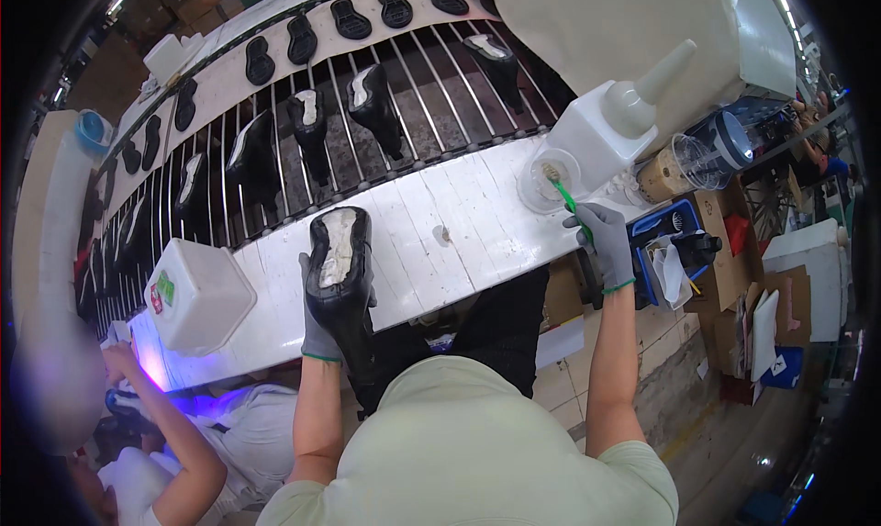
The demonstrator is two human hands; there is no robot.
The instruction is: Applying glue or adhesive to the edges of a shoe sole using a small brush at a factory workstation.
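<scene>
In my left hand [318, 335], gloved in grey, is a black shoe upper [351, 317] with its cream-coloured underside turned up. The glove wraps round its sides, just over the near edge of the white bench [427, 237]. My right hand [606, 241], also in a grey glove with a green cuff, pinches the green handle of a small brush [563, 192]. The bristle end of that brush is inside a translucent plastic cup [530, 192] on the bench. What the cup holds is hard to make out.
Beyond the bench runs a rack of metal rods [429, 104] carrying several black shoe uppers [370, 104]. Black soles [351, 18] line a pale belt behind it. White bottles [197, 296] [601, 127] stand left and right. A blue basket [674, 251] sits at right; a co-worker [188, 462] is at left.
</scene>
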